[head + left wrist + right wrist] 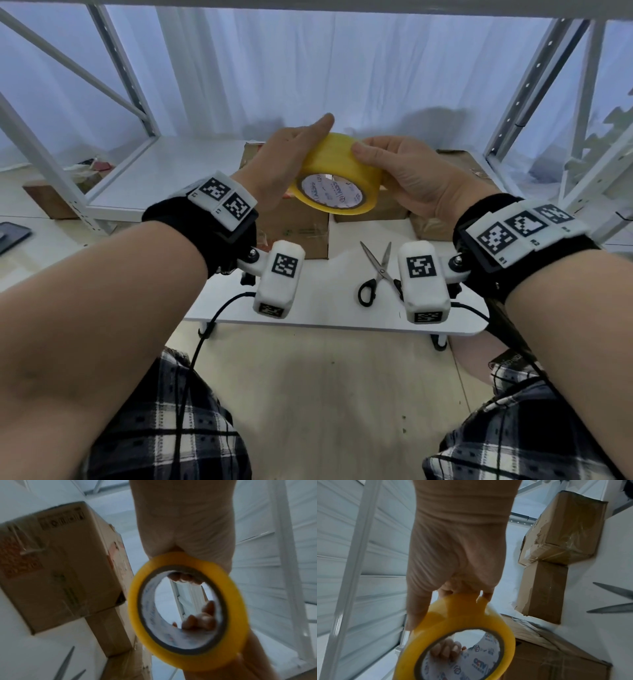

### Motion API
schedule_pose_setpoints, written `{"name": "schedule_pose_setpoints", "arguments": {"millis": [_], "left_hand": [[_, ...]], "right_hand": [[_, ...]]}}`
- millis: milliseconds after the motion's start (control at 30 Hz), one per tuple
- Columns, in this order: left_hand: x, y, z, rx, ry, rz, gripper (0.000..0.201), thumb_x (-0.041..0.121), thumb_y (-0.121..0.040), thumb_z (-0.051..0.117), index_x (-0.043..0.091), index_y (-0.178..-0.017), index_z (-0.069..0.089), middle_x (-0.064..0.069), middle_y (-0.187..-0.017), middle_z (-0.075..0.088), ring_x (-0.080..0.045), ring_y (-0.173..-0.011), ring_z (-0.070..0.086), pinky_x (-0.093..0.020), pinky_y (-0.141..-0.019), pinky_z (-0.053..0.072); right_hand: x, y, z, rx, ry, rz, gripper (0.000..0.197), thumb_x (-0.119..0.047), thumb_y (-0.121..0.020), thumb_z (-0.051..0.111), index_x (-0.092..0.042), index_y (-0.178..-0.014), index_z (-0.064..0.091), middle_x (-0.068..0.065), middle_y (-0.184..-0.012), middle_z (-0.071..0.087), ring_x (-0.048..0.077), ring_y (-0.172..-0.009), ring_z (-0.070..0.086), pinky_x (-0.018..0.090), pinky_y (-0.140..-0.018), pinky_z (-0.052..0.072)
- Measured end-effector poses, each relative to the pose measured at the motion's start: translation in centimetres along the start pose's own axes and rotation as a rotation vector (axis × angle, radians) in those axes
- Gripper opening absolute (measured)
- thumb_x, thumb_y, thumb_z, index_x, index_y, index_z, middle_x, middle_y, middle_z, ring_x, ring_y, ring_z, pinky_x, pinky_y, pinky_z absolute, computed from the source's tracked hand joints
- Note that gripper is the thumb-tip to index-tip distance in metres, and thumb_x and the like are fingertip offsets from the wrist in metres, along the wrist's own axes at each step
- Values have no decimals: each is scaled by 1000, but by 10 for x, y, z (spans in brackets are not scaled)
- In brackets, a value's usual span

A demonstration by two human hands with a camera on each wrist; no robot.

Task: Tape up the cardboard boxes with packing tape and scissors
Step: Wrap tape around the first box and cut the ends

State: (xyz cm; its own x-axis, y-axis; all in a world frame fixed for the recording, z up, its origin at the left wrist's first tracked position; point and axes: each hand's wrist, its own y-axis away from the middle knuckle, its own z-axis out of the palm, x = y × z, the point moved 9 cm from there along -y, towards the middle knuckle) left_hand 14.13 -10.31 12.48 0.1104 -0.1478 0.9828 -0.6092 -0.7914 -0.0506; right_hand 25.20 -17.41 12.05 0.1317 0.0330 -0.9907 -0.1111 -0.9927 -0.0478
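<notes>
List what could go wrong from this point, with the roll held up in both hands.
The tape roll is held in mid-air by the left hand and right hand; a slip could drop it. No loose tape end shows, so finding it may take time. The scissors lie open on the table, blades exposed to a reaching hand.

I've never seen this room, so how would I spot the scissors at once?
Find the low white table in front of the seated person. The scissors lie flat near its front edge, just ahead of the brown cardboard boxes. Open metal blades and black handles set them apart.
</notes>
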Motion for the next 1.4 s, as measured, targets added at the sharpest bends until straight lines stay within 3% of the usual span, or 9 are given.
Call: {"name": "schedule_pose_setpoints", "arguments": {"millis": [100, 233, 367, 533, 733, 900, 1067, 1267, 1400], "left_hand": [[-9, -3, -10, 78, 45, -51, 31, 49, -97, 43, 23, -98, 60, 0, -90, 68, -14, -79, 69, -32, -75, 55], [7, -1, 7, -126, -458, 219, 26, 45, -96, 48, 24, -111, 56, 14, -100, 59, 2, -91, 56, -17, -82, 43], [10, -6, 14, -174, -1004, 436, 68, 55, -75, 70, 24, -132, 51, 7, -120, 54, -14, -113, 41, -30, -96, 33], [6, -12, -2, -171, -733, 333, 70, 39, -74, 75, 16, -135, 50, 7, -114, 52, -9, -106, 48, -26, -93, 45], [-20, -10, -7, -274, -384, 155, 63, 41, -72, 70, 24, -128, 46, 7, -120, 59, -15, -116, 58, -38, -99, 48], [-2, -7, 6, -187, -777, 363, 64, 40, -80, 72, 26, -136, 45, 12, -123, 49, -7, -120, 39, -26, -104, 32], [9, -6, 34, -210, -1091, 516, 59, 49, -81, 68, 27, -133, 50, 4, -125, 54, -20, -118, 40, -24, -90, 26], [10, -11, 25, -182, -1082, 507, 56, 34, -85, 69, 18, -134, 48, -3, -125, 55, -21, -115, 48, -19, -82, 25], [-1, -14, 7, -158, -981, 397, 48, 19, -84, 71, 21, -127, 50, 1, -117, 59, -17, -99, 57, -26, -81, 38]], "right_hand": [[3, 1, 2, -6, 2, 10, 18, -22, -91, 58, -10, -102, 66, 7, -99, 70, 16, -91, 65, 28, -88, 51], [14, 0, -4, 69, 55, 51, 31, -25, -91, 62, 0, -109, 65, 17, -104, 70, 25, -91, 67, 38, -88, 53], [19, -4, -8, 101, 119, 71, 18, -26, -90, 65, -8, -94, 67, 13, -93, 71, 22, -82, 66, 41, -83, 53], [15, -4, -13, 97, 132, 60, 23, -29, -88, 66, -10, -101, 70, 14, -104, 71, 24, -93, 66, 41, -90, 52], [15, -1, -23, 120, 69, 32, 18, -25, -88, 63, -11, -97, 69, 7, -94, 70, 18, -88, 63, 33, -85, 48], [23, -1, -20, 164, 148, 80, 35, -32, -85, 69, -2, -104, 68, 17, -100, 71, 30, -91, 66, 46, -87, 53], [28, -4, -14, 185, 222, 112, 36, -34, -87, 69, -5, -108, 69, 15, -107, 70, 32, -105, 65, 52, -93, 51], [25, -6, -17, 181, 281, 82, 7, -26, -85, 70, -20, -80, 68, 0, -83, 67, 16, -82, 61, 31, -73, 49], [25, -6, -19, 166, 346, 60, 12, -24, -85, 70, -13, -87, 70, -1, -84, 65, 13, -82, 58, 24, -72, 47]]}}
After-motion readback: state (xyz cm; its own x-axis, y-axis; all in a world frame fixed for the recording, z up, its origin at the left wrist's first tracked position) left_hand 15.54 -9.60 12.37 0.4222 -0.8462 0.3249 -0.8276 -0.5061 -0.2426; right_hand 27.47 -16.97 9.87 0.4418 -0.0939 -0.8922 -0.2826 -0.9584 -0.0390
